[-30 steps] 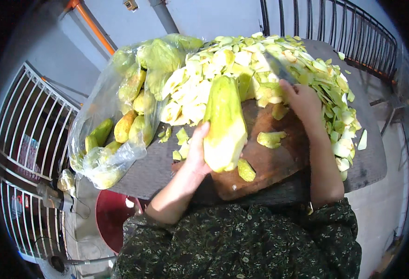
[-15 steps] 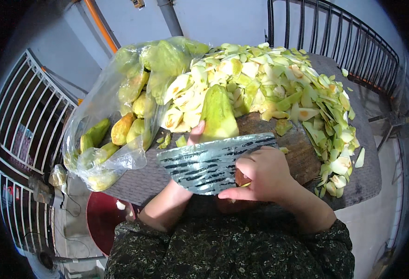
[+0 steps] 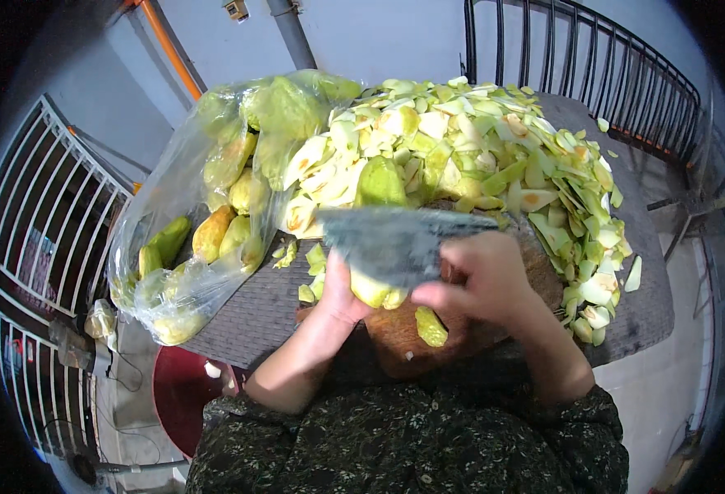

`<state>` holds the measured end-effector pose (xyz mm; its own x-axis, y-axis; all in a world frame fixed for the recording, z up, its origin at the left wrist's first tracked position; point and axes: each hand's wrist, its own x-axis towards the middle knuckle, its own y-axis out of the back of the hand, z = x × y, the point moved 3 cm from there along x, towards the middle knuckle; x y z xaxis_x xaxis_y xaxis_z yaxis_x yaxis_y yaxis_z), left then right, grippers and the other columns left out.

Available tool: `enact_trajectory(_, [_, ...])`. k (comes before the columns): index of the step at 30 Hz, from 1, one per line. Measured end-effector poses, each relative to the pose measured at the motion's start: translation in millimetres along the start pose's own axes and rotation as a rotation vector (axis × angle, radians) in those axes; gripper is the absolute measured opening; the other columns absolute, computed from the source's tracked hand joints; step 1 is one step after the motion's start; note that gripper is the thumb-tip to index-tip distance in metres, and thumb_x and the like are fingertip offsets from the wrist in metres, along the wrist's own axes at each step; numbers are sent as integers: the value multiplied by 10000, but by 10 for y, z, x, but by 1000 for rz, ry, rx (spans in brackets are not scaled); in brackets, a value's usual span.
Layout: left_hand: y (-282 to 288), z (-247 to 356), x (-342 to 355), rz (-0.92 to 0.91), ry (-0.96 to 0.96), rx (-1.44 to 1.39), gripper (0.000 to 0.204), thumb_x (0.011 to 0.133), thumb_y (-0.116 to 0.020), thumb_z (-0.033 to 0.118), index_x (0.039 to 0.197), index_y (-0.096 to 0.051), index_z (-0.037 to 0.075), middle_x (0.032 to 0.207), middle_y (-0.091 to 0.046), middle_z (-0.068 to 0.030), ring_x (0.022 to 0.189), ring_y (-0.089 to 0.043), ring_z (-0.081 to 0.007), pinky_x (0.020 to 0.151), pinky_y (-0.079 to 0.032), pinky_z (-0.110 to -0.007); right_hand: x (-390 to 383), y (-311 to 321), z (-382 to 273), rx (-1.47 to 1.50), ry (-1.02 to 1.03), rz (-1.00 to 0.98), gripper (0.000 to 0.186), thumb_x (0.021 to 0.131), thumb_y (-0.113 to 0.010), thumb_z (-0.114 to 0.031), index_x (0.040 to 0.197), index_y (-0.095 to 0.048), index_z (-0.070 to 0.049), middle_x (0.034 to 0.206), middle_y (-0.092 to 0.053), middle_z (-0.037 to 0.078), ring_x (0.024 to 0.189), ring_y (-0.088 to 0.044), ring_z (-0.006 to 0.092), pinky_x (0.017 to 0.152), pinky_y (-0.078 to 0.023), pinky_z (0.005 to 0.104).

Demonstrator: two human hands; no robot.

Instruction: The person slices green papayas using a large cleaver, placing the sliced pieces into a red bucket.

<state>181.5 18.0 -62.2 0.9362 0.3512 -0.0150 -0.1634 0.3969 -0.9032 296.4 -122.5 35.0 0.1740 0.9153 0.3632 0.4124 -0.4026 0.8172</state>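
My left hand (image 3: 342, 298) grips a large green chayote (image 3: 381, 183) whose near end is pale and cut. A broad-bladed cleaver (image 3: 383, 243) is in my right hand (image 3: 487, 276); its handle is covered by my fingers. The blurred blade lies across the middle of the chayote and hides part of it and of my left fingers. Below the blade, a small green slice (image 3: 431, 327) rests on the brown wooden board (image 3: 399, 342). Little green pieces (image 3: 316, 262) lie left of the chayote.
A big heap of green-white slices (image 3: 461, 123) covers the back and right of the grey cloth-topped table (image 3: 255, 317). On the left, a clear plastic bag (image 3: 156, 280) holds several whole chayotes (image 3: 212, 233). A dark red bucket (image 3: 173, 395) stands beneath the table's left edge.
The cleaver has swung upward and away from me, its blade now nearly edge-on and covering more of the chayote. The green slice and the board's near part have come into sight.
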Motion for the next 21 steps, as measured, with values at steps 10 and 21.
enact_trajectory(10, [-131,145,-40,-29,-6,56,550,858,-566,415,1255,-500,40,1117,-623,-146,968,-622,-262,850,-515,-383,-71,-179,-171,25,123,-45,521,639,-716,-585,557,-540,-101,515,-539,62,489,-566,283,493,-437,375])
enact_trajectory(21, [-292,49,-103,-91,-30,221,650,865,-435,540,1264,-451,27,1081,-600,-204,912,-634,-340,748,-552,-467,158,-4,578,-226,-358,231,664,756,-539,-686,583,-584,-46,554,-565,144,567,-594,334,568,-466,415])
